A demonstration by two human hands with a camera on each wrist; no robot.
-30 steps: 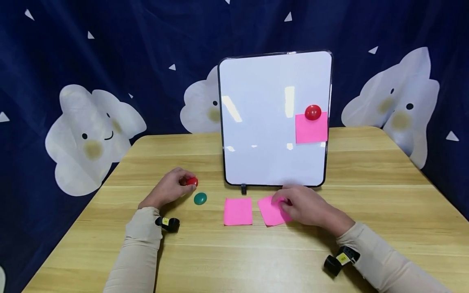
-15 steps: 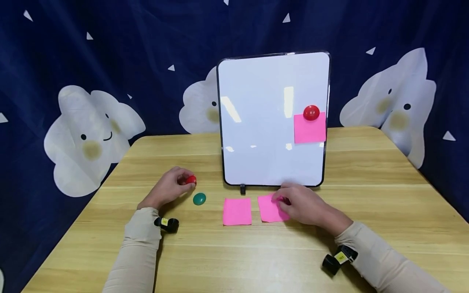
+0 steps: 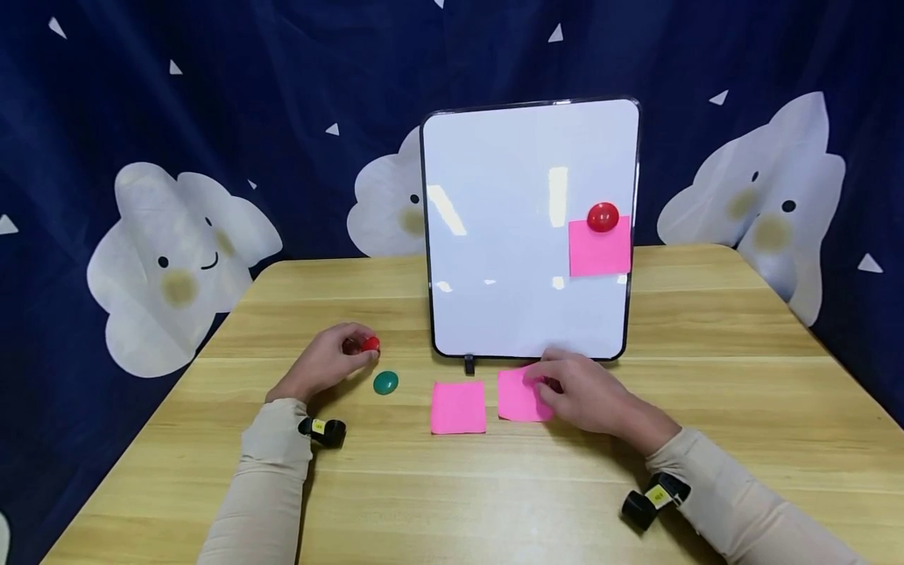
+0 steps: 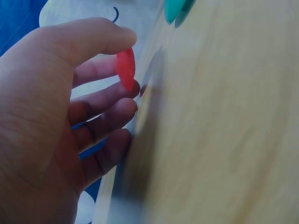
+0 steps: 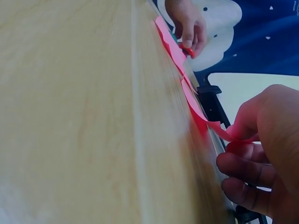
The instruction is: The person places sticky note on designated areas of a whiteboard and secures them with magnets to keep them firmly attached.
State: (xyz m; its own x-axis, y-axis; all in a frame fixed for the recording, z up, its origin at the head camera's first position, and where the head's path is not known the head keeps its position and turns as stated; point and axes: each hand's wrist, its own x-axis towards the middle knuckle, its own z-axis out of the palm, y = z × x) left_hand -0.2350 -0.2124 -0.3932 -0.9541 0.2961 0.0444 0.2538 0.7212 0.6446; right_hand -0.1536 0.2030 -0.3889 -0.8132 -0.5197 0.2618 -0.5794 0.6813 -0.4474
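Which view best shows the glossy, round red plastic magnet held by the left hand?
The left wrist view: the red magnet looks large, edge-on, pinched by the left hand. The head view shows it smaller, partly covered; the right wrist view, small and distant.

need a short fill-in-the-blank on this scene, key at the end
1. The left hand pinches a ____ disc.
2. The ____ hand pinches a pink note.
3. The disc lying loose on the table is ____.
4. On the whiteboard, a red magnet overlaps the ____ edge of the posted note.

Key: red; right; green; top
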